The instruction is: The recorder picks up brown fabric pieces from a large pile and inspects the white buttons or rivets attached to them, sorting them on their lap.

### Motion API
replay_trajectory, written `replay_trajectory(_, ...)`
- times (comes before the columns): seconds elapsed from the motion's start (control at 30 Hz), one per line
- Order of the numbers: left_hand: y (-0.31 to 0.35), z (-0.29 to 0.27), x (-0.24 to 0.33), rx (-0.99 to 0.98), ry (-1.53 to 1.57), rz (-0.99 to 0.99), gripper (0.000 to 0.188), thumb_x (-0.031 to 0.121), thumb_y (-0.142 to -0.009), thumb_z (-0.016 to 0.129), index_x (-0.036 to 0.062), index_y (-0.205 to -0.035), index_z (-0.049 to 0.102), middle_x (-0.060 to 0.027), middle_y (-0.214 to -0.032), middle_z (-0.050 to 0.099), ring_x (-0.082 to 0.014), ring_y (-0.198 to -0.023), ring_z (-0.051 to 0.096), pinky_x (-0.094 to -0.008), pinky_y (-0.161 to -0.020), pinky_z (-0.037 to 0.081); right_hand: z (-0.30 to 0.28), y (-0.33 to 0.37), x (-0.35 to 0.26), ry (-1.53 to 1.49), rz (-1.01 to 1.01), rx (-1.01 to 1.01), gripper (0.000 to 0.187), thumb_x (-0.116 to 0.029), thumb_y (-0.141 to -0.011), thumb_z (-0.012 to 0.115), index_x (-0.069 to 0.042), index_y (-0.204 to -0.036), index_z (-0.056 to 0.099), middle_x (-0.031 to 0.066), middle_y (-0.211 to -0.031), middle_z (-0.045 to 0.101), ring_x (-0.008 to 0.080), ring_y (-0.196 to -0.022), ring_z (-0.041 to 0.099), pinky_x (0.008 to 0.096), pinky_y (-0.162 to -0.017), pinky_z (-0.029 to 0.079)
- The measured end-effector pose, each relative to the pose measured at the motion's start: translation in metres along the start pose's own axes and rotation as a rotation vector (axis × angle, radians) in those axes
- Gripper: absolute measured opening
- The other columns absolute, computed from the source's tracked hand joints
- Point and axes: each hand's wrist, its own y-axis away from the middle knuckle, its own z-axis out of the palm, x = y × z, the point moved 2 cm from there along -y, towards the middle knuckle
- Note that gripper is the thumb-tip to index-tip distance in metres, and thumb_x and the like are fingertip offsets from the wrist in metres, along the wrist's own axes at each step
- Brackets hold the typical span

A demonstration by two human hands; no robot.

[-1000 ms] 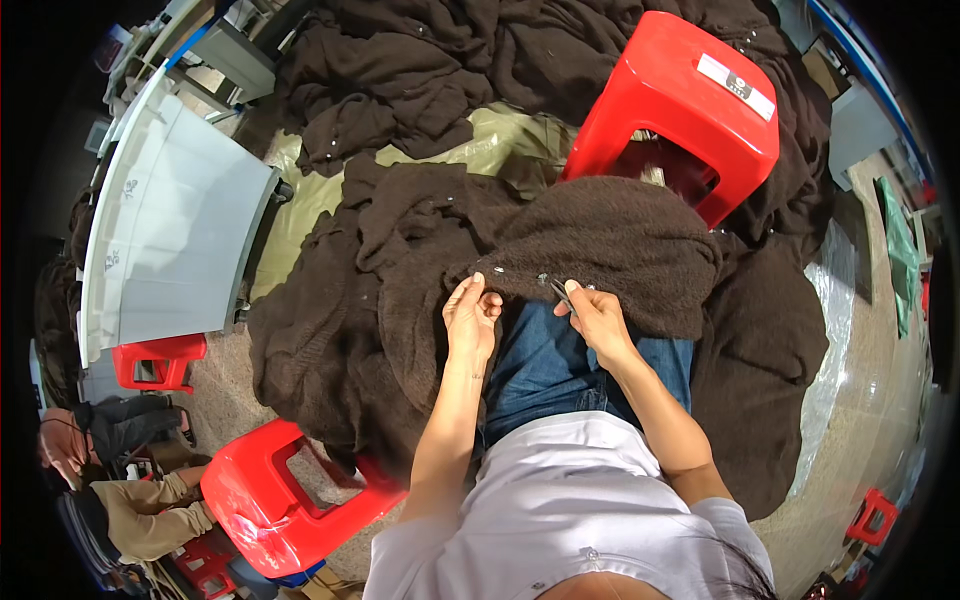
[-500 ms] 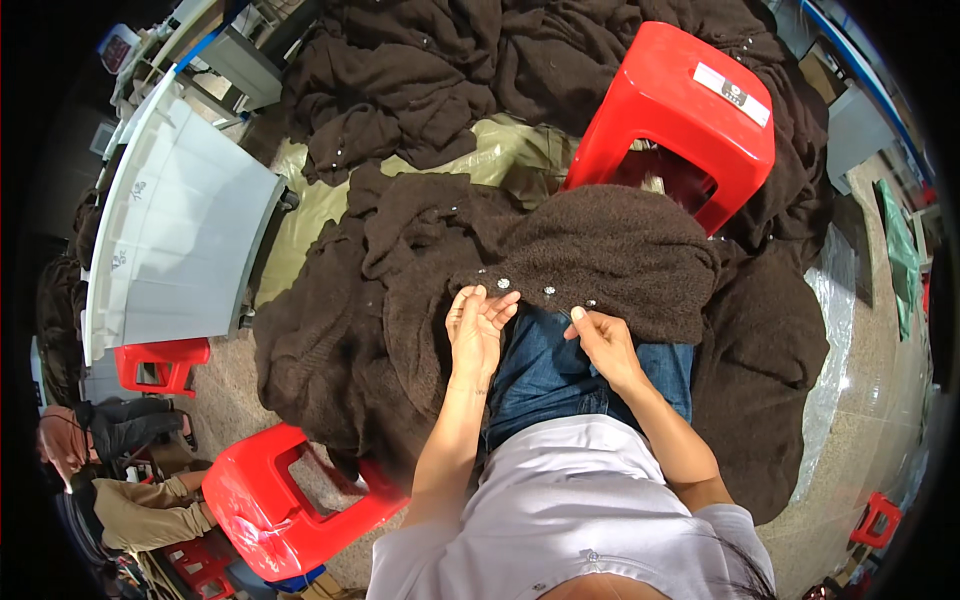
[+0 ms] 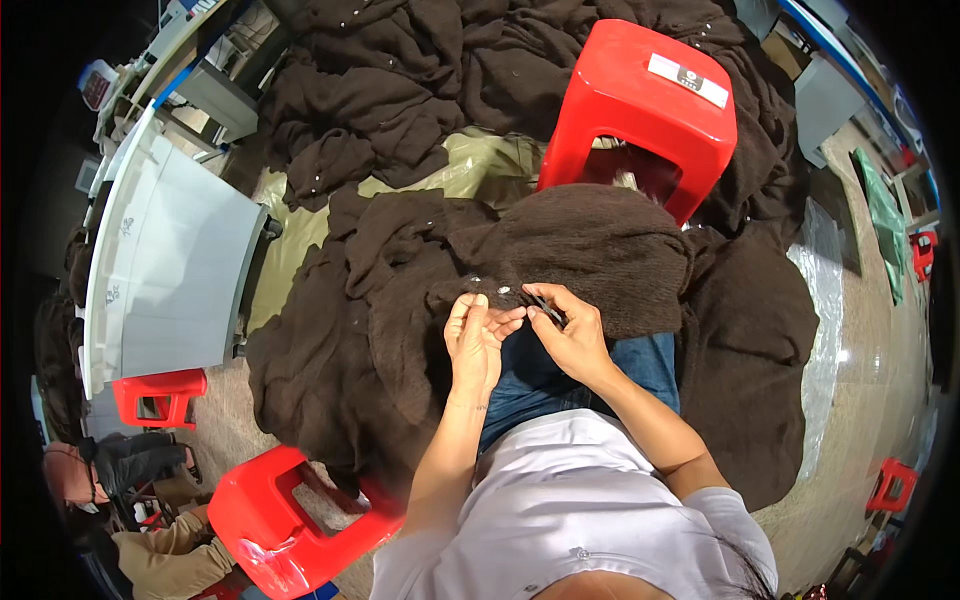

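A dark brown fleecy garment (image 3: 590, 255) lies across my lap, with shiny round buttons (image 3: 504, 290) along its near edge. My left hand (image 3: 475, 335) pinches that edge between thumb and fingers, just below the buttons. Close beside it, my right hand (image 3: 572, 330) is closed around a small dark tool (image 3: 550, 308), which looks like thread snips. The tool's tip is at the garment's edge, partly hidden by my fingers. More of the brown cloth hangs down on both sides of my legs.
A red plastic stool (image 3: 650, 95) stands beyond my lap, among heaped brown garments (image 3: 390, 75) on yellowish sheeting (image 3: 475, 160). Another red stool (image 3: 265, 520) is at my near left. A white wheeled table (image 3: 175, 255) stands left. Clear plastic sheeting (image 3: 820, 330) lies right. Other people sit at far lower left.
My right hand has moved left along the garment's edge, close to my left hand, and the dark tool now shows more. My left hand keeps its pinch. The whole view has shifted slightly.
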Motion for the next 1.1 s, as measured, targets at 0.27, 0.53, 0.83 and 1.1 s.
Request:
replay_trajectory(0.27, 0.002, 0.004, -0.004, -0.002, -0.008, -0.012, 0.011, 0.017, -0.100, 0.056, 0.0070, -0.095, 0.054, -0.0125, -0.081, 0.069, -0.0276, -0.080, 0.073, -0.0323, -0.068, 0.061, -0.016, -0.003, 0.014, 0.023, 0.103, 0.057, 0.024, -0.009, -0.087, 0.065, 0.001, -0.108, 0.068, 0.0114, -0.104, 0.068, 0.0180, -0.095, 0.067, 0.0278, -0.084, 0.051)
replay_trajectory(0.53, 0.008, 0.013, -0.011, -0.045, -0.018, -0.003, 0.007, 0.012, -0.100, 0.055, 0.0080, -0.096, 0.059, -0.0061, -0.092, 0.069, -0.0153, -0.081, 0.068, -0.0293, -0.071, 0.056, -0.007, -0.007, 0.002, -0.203, -0.025, -0.065, 0.052, -0.012, -0.079, 0.075, -0.002, -0.127, 0.058, 0.0123, -0.121, 0.066, 0.0198, -0.112, 0.062, 0.0302, -0.094, 0.047)
replay_trajectory(0.83, 0.006, 0.019, -0.012, -0.083, 0.036, 0.031, 0.006, 0.010, -0.100, 0.053, 0.0073, -0.095, 0.057, -0.0088, -0.094, 0.069, -0.0152, -0.080, 0.067, -0.0291, -0.074, 0.056, -0.012, -0.003, 0.021, -0.228, 0.180, -0.036, 0.024, -0.016, -0.088, 0.073, 0.003, -0.102, 0.069, 0.0015, -0.084, 0.068, 0.0067, -0.079, 0.058, 0.0241, -0.073, 0.048)
replay_trajectory(1.1, 0.005, 0.017, -0.016, -0.100, 0.023, 0.048, 0.005, 0.010, -0.100, 0.053, 0.0081, -0.095, 0.056, -0.0078, -0.091, 0.068, -0.0144, -0.082, 0.066, -0.0290, -0.076, 0.056, -0.013, -0.001, 0.029, -0.279, 0.190, -0.032, 0.021, -0.015, -0.088, 0.072, 0.003, -0.099, 0.068, -0.0017, -0.080, 0.064, 0.0041, -0.073, 0.053, 0.0219, -0.065, 0.044)
